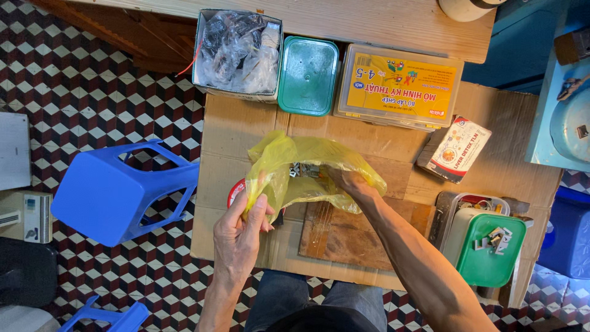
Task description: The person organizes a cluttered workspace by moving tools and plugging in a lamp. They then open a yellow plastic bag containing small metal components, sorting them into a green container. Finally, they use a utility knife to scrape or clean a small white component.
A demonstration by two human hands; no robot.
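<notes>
A crumpled yellow plastic bag (307,157) hangs open over a sheet of brown cardboard (239,129). My left hand (241,230) pinches the bag's near left edge between thumb and fingers. My right hand (349,182) is pushed into the bag's mouth, with its fingers hidden inside. Small dark and light pieces (301,170) show through the opening; whether the right hand grips any cannot be seen. A red round thing (234,191) peeks out from under the bag at the left.
Behind the bag stand a box of clear plastic bags (236,52), a green lidded tub (307,75) and a flat yellow-labelled case (398,86). A white packet (458,149) and a green-lidded container (488,249) sit right. A wooden board (350,237) lies near me. A tipped blue stool (117,190) is left.
</notes>
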